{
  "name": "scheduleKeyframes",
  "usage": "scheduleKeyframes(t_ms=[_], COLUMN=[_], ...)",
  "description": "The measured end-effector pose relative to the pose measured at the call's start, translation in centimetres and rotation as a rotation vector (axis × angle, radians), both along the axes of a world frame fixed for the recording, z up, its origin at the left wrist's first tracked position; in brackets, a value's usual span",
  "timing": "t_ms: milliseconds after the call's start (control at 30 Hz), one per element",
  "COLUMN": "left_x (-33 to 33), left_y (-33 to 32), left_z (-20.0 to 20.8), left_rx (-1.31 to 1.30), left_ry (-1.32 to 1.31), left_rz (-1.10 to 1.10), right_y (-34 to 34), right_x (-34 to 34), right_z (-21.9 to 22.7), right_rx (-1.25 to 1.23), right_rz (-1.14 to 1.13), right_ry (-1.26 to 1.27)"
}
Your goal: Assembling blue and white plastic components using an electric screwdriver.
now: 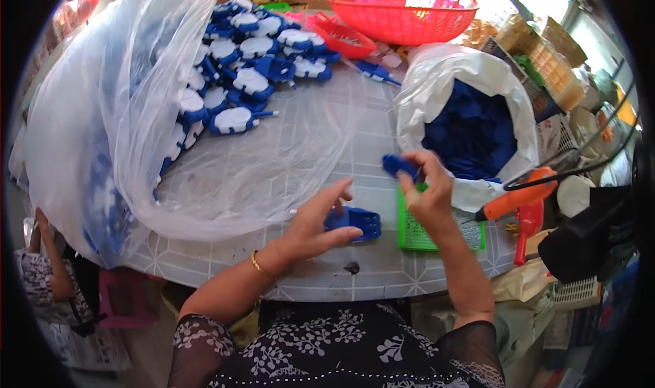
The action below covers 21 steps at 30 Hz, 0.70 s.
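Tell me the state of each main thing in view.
Right hand: closed on a small blue piece
Left hand: open, at a blue casing
White sack: open, blue pieces inside
Clear bag: open, blue-and-white units heaped at mouth
Green tray: holding small parts
Red basket: holding pink pieces

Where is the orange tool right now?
In the head view, the orange tool is on the right, just beside the green tray and the lower right of the white sack.

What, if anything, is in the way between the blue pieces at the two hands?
Nothing visible: only the patterned tabletop shows between the small blue piece in the right hand and the blue part by the left hand. The green tray sits off to the right.
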<state>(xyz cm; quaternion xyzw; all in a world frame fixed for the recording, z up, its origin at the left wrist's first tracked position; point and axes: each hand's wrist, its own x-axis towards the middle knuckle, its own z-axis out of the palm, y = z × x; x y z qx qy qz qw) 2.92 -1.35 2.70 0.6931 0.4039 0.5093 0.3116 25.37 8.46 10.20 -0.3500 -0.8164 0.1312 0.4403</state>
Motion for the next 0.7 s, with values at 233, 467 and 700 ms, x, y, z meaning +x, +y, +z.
scheduleKeyframes(t_ms=[233, 467, 700], left_x=[-0.1, -1.9, -1.8], left_y=[0.4, 0.8, 1.4], left_z=[0.7, 0.4, 0.4], left_rx=[-0.458, -0.571, -0.56], left_ry=[-0.683, -0.917, -0.824], left_rz=[-0.19, -0.216, -0.216], right_y=[-3.9, -3.2, -2.4], right_x=[-4.2, -3.5, -1.9], right_z=[-3.5, -1.9, -2.2], right_rx=[0.165, -0.089, -0.236], right_rz=[0.278, 0.541, 0.456], right_ry=[-0.098, -0.188, -0.137])
